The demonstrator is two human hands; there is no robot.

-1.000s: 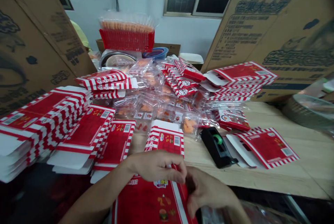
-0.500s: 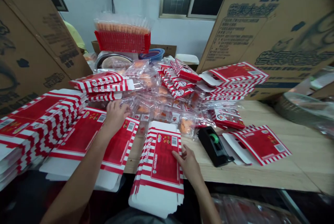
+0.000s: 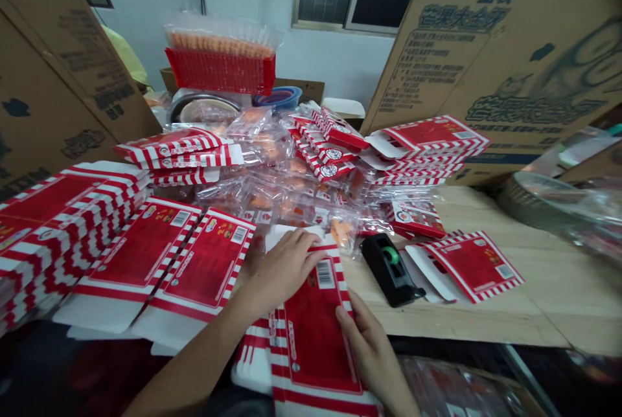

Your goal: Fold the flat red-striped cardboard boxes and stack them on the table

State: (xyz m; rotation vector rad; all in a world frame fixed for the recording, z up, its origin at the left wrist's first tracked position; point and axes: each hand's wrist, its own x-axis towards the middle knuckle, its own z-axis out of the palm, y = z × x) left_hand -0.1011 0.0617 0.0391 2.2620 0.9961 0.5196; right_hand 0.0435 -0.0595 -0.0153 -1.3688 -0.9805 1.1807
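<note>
A flat red-and-white striped printed carton [image 3: 315,333] lies tilted over a stack of the same cartons [image 3: 253,359] at the table's front edge. My left hand [image 3: 279,271] grips its upper end, with the fingers across the barcode corner. My right hand [image 3: 369,353] holds its right side edge, thumb on top. Two more flat cartons [image 3: 201,261] lie to the left of my left forearm. Clear bags of orange pieces [image 3: 291,203] are heaped just beyond my hands. A black tape dispenser [image 3: 389,268] with green tape stands to the right of the carton.
Further stacks of flat cartons [image 3: 63,229] rise at the left and back right, on a light wooden table [image 3: 510,313]. Large cardboard boxes [image 3: 486,35] stand along both sides. A red crate [image 3: 218,70] and a woven basket [image 3: 529,200] sit beyond the table.
My left hand has moved from the cartons on the left to the central carton. My right hand has shifted to its side edge, and the top carton now tilts off the stack towards me.
</note>
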